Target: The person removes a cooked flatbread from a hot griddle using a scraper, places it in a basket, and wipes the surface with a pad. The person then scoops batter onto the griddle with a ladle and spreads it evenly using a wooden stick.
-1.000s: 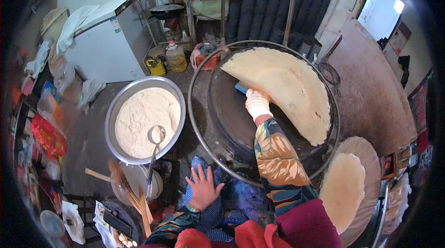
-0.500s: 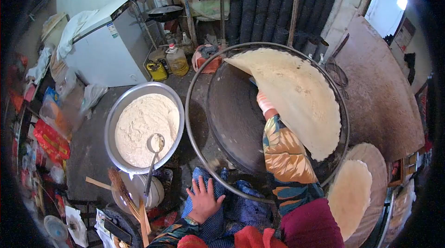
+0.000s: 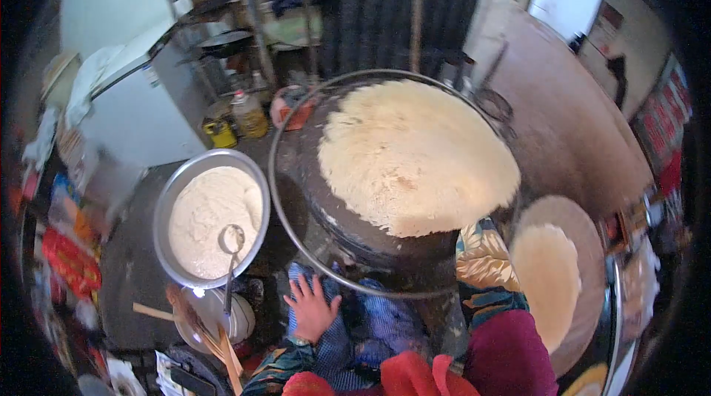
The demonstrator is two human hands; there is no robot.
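Note:
A large thin pancake [image 3: 418, 152] lies over the dark round griddle [image 3: 311, 166], its right side reaching past the griddle's surface. My right sleeve [image 3: 485, 266] runs up to the pancake's lower right edge, and the hand itself is hidden behind or under it. Whether that hand grips the pancake I cannot see. My left hand [image 3: 313, 311] rests with spread fingers on my blue checked trouser leg [image 3: 333, 348], holding nothing. To the left, a metal basin [image 3: 164, 237] contains pale batter [image 3: 207, 211], with a ladle [image 3: 230, 248] lying in it.
A metal ring [image 3: 275, 192] surrounds the griddle. At the right, another pancake [image 3: 544, 285] lies on a round board [image 3: 589, 314]. A straw brush [image 3: 196, 322] and wooden sticks [image 3: 229, 359] sit below the basin. An oil bottle [image 3: 248, 115] and white freezer [image 3: 137, 118] stand behind.
My right hand, earlier visible at the pancake's folded-up left edge, has moved right and gone out of sight. The pancake has shifted left and lies differently. The whole view has turned slightly; my left hand stays put.

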